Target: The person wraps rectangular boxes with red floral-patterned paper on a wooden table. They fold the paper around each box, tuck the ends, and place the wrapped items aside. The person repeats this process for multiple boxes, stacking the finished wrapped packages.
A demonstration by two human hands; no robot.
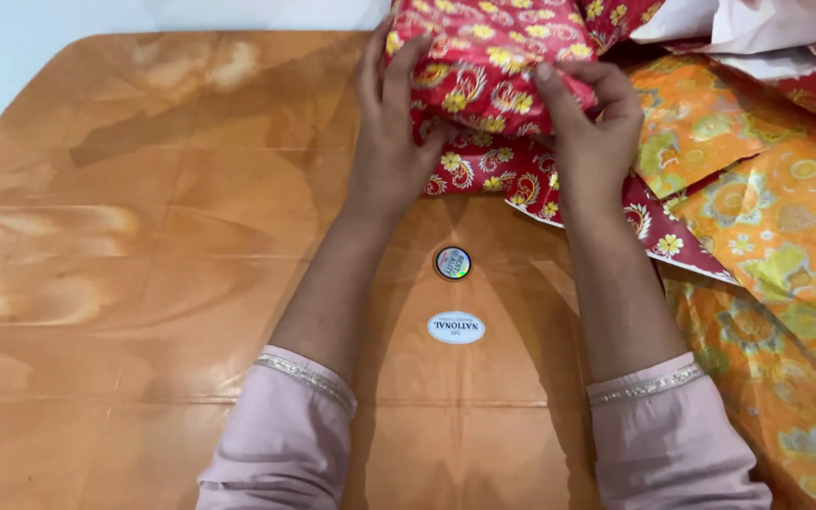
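A bundle wrapped in red gift paper with yellow flowers [484,57] sits at the far middle of the orange table [144,236]. My left hand [391,123] presses against its left side, fingers spread upward on the paper. On its right front, my right hand [589,118] pinches a fold of the same red paper. More of the red sheet [512,175] spreads flat under the bundle. Both forearms reach forward in pale pink sleeves.
Orange floral wrapping sheets [776,246] cover the right side of the table. White paper [757,24] lies at the top right. A round shiny sticker [452,263] and an oval white label [455,328] are stuck on the tabletop between my arms.
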